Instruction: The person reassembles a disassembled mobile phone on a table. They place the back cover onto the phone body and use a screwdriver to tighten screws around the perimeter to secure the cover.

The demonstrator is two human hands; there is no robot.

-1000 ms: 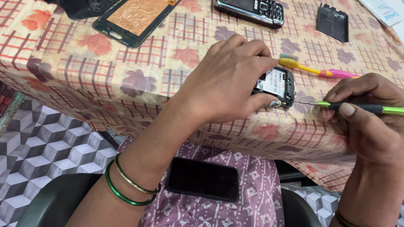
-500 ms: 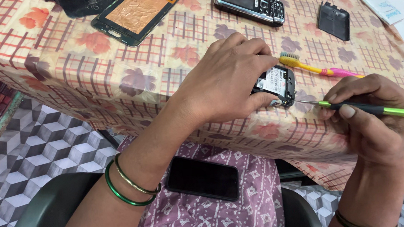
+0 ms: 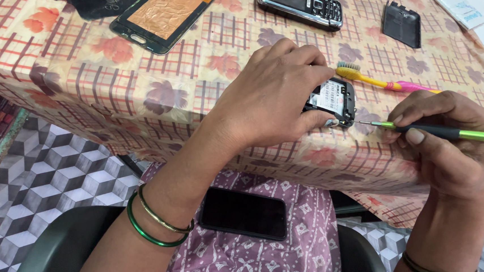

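The left hand (image 3: 276, 96) reaches in from below with the arm stretched forward and two bangles on the wrist. Its fingers curl down over a small opened phone (image 3: 330, 98), and the thumb presses the near edge, so the phone is gripped and held against the surface (image 3: 79, 85). The right hand (image 3: 449, 138) sits just to the right, wrist bent. Its fingers are wrapped tight around a green and black screwdriver (image 3: 452, 133). The thin metal tip points left and touches the lower corner of the opened phone, right beside the left thumb.

Just past the left fingers lies a yellow and pink toothbrush (image 3: 383, 82). Farther beyond the hands rests a black keypad phone (image 3: 301, 2), and a small black cover (image 3: 401, 24) lies beyond the right hand. Far past the left arm lies a phone screen part with a copper back (image 3: 165, 13). Near the left forearm, a black smartphone (image 3: 243, 214) rests on the person's lap.
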